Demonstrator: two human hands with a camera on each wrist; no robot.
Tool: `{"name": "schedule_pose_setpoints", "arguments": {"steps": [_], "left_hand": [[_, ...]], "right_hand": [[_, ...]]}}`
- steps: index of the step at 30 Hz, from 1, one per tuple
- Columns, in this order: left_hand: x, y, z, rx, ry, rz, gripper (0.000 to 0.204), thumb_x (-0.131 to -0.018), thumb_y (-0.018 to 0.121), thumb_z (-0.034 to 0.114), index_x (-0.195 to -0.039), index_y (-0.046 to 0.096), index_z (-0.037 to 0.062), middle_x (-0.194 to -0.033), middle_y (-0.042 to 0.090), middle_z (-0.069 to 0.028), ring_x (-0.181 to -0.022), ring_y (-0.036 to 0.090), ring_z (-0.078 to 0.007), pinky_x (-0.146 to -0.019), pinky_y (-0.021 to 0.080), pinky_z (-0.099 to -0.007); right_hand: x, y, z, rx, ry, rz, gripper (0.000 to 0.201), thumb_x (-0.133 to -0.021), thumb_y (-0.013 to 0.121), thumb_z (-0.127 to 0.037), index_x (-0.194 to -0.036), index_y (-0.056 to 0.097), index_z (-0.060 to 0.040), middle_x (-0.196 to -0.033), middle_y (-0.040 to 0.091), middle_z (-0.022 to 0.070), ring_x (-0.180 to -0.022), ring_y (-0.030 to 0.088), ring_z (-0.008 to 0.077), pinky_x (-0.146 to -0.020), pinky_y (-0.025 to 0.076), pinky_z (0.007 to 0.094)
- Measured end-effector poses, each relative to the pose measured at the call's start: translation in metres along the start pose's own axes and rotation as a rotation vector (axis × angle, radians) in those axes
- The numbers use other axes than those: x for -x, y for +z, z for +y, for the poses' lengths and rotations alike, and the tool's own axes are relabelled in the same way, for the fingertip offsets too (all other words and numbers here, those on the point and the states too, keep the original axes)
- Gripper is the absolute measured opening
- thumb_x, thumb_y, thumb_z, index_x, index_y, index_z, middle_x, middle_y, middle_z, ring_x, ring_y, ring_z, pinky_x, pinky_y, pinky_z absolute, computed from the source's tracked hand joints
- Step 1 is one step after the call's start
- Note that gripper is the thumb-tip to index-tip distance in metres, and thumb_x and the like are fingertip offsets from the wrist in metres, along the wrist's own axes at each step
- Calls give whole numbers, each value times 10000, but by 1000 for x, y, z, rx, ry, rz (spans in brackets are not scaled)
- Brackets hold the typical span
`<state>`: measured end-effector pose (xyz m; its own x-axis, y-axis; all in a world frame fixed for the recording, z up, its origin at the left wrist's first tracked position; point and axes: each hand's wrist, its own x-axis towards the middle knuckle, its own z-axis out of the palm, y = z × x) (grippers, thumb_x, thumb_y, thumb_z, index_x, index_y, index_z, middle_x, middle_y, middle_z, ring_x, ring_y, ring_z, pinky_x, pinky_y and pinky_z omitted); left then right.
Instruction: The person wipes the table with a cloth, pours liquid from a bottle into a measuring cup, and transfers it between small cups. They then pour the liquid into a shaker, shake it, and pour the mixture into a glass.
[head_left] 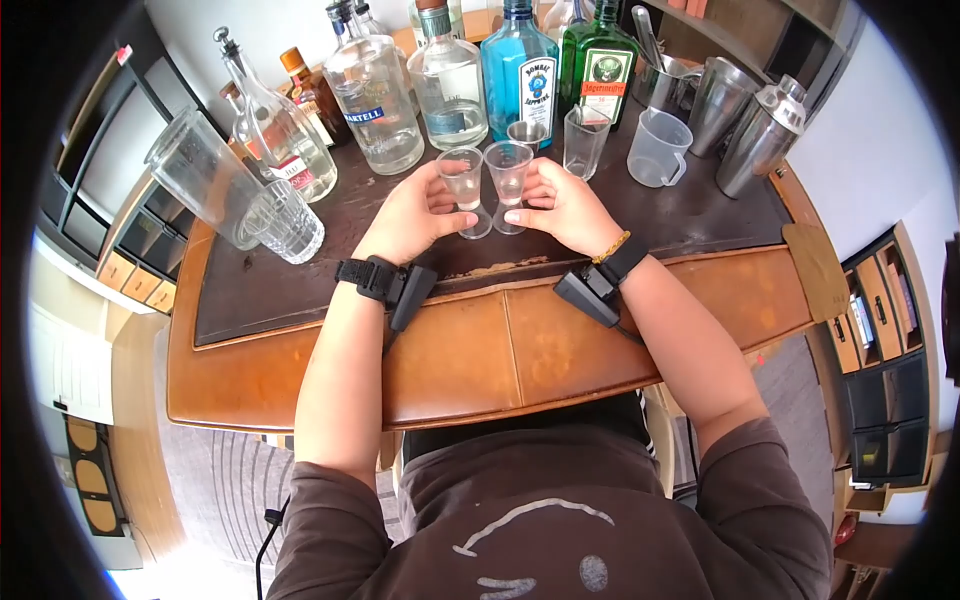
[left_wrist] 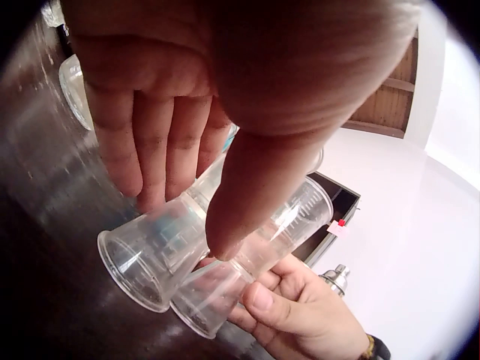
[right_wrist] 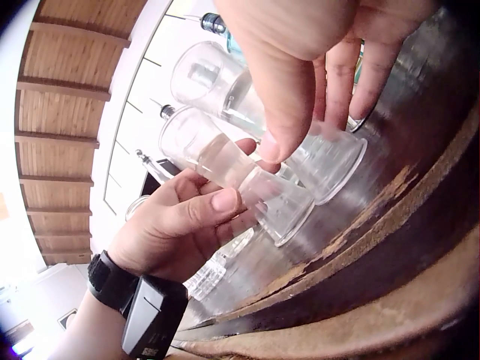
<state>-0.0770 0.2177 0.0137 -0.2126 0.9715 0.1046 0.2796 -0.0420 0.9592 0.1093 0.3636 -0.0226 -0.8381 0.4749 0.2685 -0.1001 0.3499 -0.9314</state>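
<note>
Two clear plastic double-ended jiggers stand side by side close over the dark desk top. My left hand grips the left jigger at its narrow waist, thumb in front and fingers behind. Likewise, my right hand pinches the right jigger around its waist. Clear liquid shows in the upper cup of each. In the right wrist view, the left jigger and right jigger overlap, both wide at the ends. Both wrists carry black straps with cameras.
Just behind the jiggers are a small steel cup, a square-sided glass and a plastic measuring jug. Several bottles, including a blue one, line the back. Steel shakers stand right; a cut-glass tumbler and tall glass stand left.
</note>
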Motion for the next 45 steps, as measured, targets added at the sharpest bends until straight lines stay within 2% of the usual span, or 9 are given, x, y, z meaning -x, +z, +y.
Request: {"name": "schedule_pose_setpoints", "arguments": {"steps": [7,14,16,20,30,32,33,43,45], "left_hand": [[0,1,5,-42,-42,13,595,-800,722,-64,-1328,454,-4,-1205,634,-138,-1107,617,-193,-959,504,-316],[-1,3,7,-67,-51,6,572,-816,712,-50,-1322,448,-13,-1204,642,-152,-1105,622,-195,-960,503,-316],[-1,3,5,-52,-30,-2,569,-821,710,-46,-1323,444,-16,-1207,643,-156,-1107,623,-196,-959,503,-315],[-1,3,4,-47,-21,-4,549,-825,706,-46,-1313,457,-18,-1205,645,-157,-1109,624,-196,-961,501,-315],[-13,-2,9,28,97,162,448,-836,713,-6,-1244,529,-17,-1079,690,-133,-1009,658,-178,-880,523,-291],[-20,-7,14,-268,27,179,474,-858,699,1,-1286,497,-32,-1122,676,-136,-1052,636,-168,-905,504,-283],[-25,-6,10,-242,128,224,409,-821,727,21,-1195,569,-26,-971,706,-124,-888,676,-163,-800,534,-287],[-54,3,26,-527,101,211,462,-800,744,37,-1234,588,38,-932,700,-97,-876,659,-141,-791,524,-289],[-55,3,26,-677,200,250,479,-760,776,70,-1213,619,79,-900,698,-112,-871,672,-176,-794,525,-318]], "right_hand": [[1,2,5,-60,-45,30,460,-785,793,-72,-1158,529,-17,-1018,652,92,-966,639,163,-885,519,318],[0,0,5,8,2,3,445,-809,767,-34,-1179,520,-27,-1117,604,47,-1022,601,131,-933,494,301],[-1,1,8,-21,-46,39,457,-777,793,-65,-1147,528,-13,-1013,639,100,-966,636,170,-859,531,316],[-1,1,10,-37,-38,40,461,-774,795,-70,-1148,530,-17,-1012,639,100,-962,636,170,-861,531,316],[0,2,6,-18,-57,62,489,-763,809,-101,-1159,530,-36,-1004,650,103,-956,648,180,-869,529,326],[2,2,-1,40,2,20,482,-803,768,-28,-1202,498,-20,-1063,624,74,-1012,614,143,-935,501,308],[1,4,-1,6,-60,62,521,-745,826,-128,-1158,524,-29,-996,655,117,-949,650,193,-867,527,330],[4,5,-7,88,3,66,540,-735,830,-141,-1162,519,-24,-1007,672,138,-957,659,234,-867,519,345],[5,6,-7,95,4,65,541,-734,829,-140,-1159,517,-22,-1007,674,140,-957,660,238,-866,519,346]]}}
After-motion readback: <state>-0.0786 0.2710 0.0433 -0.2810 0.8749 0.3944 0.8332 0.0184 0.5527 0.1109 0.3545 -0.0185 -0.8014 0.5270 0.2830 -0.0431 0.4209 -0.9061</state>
